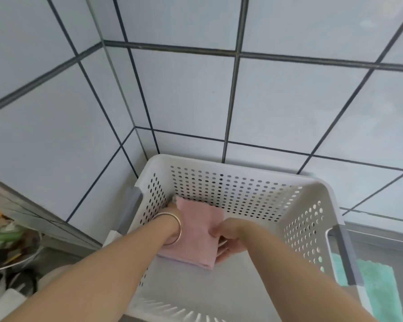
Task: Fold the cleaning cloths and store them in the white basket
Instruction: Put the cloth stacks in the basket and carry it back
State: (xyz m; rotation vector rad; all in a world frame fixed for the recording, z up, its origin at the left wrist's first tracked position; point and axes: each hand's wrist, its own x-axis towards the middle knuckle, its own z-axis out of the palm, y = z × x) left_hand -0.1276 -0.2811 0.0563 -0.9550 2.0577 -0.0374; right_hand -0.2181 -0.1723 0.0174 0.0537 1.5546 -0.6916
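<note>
A white perforated basket (249, 169) stands in the tiled corner. Both my arms reach down into it. A folded pink cloth (197, 231) lies inside, near the basket's left wall. My right hand (228, 238) pinches the cloth's right edge, thumb on top and fingers under it. My left hand (172, 209) is at the cloth's far left corner, mostly hidden behind my wrist with its silver bangle, so its grip cannot be made out. A mint-green cloth (377, 289) lies outside the basket, on the right.
White tiled walls with dark grout close in behind and to the left of the basket. Grey handles (346, 256) sit on the basket's sides. A metal dish rack with crockery (7, 247) stands at the left edge.
</note>
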